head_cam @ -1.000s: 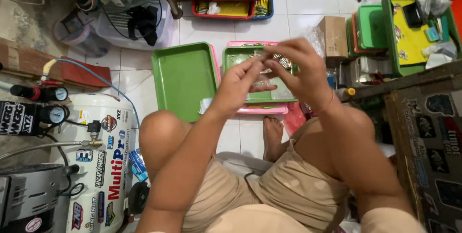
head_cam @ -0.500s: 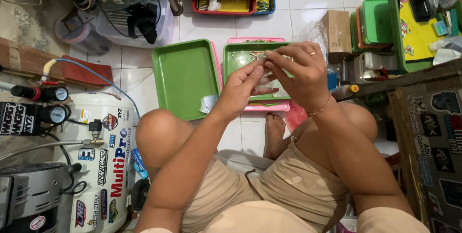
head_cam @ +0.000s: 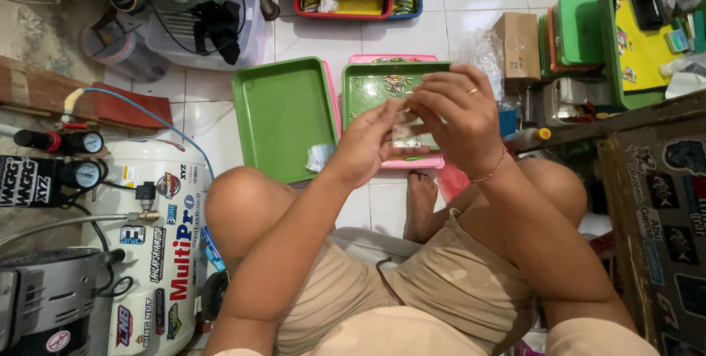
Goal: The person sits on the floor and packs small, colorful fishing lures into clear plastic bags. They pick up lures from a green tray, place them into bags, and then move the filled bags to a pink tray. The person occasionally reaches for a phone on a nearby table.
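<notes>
Two hands meet above the far green tray: the left hand and right hand both pinch a small clear plastic packet. It looks light, thin, slippery; best gripped at its edges.

Small clear packet (contents blurred) pinched above tray.

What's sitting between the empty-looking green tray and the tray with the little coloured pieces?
In the head view, only a pink tray's edge shows between the green tray and the other green tray.
</notes>
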